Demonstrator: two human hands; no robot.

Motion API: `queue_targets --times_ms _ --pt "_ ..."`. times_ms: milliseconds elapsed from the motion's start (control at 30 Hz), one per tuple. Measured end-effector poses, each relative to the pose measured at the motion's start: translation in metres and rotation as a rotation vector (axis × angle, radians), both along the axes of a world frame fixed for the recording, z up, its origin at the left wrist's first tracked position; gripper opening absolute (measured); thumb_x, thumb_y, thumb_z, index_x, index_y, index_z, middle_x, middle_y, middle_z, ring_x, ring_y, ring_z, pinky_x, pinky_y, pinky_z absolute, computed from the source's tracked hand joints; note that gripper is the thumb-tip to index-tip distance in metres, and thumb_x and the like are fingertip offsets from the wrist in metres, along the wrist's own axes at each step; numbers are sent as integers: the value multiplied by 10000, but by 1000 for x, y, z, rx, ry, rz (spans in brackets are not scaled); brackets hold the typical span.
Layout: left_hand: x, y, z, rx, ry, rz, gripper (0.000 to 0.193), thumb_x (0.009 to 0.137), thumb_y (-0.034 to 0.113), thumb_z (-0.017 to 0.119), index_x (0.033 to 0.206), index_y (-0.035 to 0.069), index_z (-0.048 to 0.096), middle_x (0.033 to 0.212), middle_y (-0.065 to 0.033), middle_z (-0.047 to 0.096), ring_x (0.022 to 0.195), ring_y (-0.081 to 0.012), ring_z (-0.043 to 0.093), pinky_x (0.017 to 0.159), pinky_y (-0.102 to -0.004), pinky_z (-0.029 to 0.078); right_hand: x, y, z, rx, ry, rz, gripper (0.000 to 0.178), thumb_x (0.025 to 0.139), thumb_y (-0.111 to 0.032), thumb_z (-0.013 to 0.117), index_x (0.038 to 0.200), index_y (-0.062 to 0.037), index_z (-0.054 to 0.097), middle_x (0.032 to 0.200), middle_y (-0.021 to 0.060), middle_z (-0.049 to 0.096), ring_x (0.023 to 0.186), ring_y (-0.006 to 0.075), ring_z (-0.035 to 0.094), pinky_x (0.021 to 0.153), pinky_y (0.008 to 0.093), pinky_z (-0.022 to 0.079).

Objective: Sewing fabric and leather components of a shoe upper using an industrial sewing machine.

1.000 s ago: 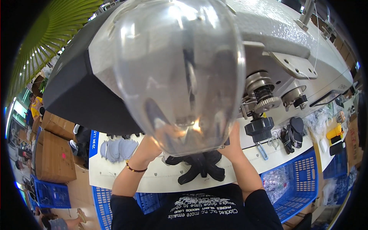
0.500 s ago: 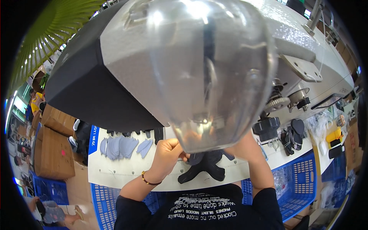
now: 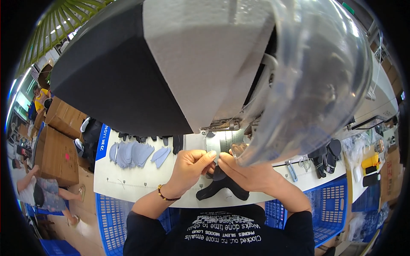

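Below the sewing machine's head (image 3: 205,59), both my hands meet at the upper end of a black forked fabric piece (image 3: 223,188). My left hand (image 3: 190,170), with a beaded bracelet above it, pinches the piece between thumb and fingers. Close beside it, my right hand (image 3: 247,174) is closed on the same piece, thumb and fingertips together. Two dark arms of the fabric spread toward me on the white table (image 3: 141,192). The clear plastic shield (image 3: 316,85) hides part of the right fingers. The machine's metal plate (image 3: 224,143) shows just beyond my fingertips.
Grey-blue fabric pieces (image 3: 130,154) lie in stacks at left, with dark pieces behind them. Right of my hands are a blue-handled tool (image 3: 292,171) and black parts (image 3: 326,158). Blue baskets (image 3: 326,213) sit under the table edge. Cardboard boxes (image 3: 57,155) and another person stand at left.
My right hand has come in leftward to meet the left hand at the fabric. The view has shifted, so the clear shield now appears farther right and the metal plate shows.
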State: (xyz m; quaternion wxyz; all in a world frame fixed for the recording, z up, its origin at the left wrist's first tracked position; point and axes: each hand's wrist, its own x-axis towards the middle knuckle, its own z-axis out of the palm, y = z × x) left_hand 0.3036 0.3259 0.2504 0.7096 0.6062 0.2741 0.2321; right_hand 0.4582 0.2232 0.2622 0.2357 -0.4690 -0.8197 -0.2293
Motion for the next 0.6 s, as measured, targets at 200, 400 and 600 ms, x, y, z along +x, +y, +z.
queue_targets --times_ms 200,400,600 --pt "0 2 6 21 43 22 304 804 204 531 595 -11 577 520 -25 530 454 -35 425 428 -165 321 -3 0 -17 -84 452 -113 168 714 -121 605 810 9 560 774 88 546 673 210 514 566 310 411" --pt "0 5 7 7 41 17 302 797 196 539 585 -17 572 512 -26 527 445 -37 425 419 -167 321 0 0 -30 67 136 -214 198 733 -163 590 856 -11 557 746 73 537 657 195 515 504 303 381" --pt "6 12 6 45 29 23 289 795 175 534 582 -18 570 524 -35 537 437 -37 424 414 -169 324 1 0 -29 76 74 -258 232 644 -96 560 871 -54 579 931 145 502 856 291 496 744 437 389"
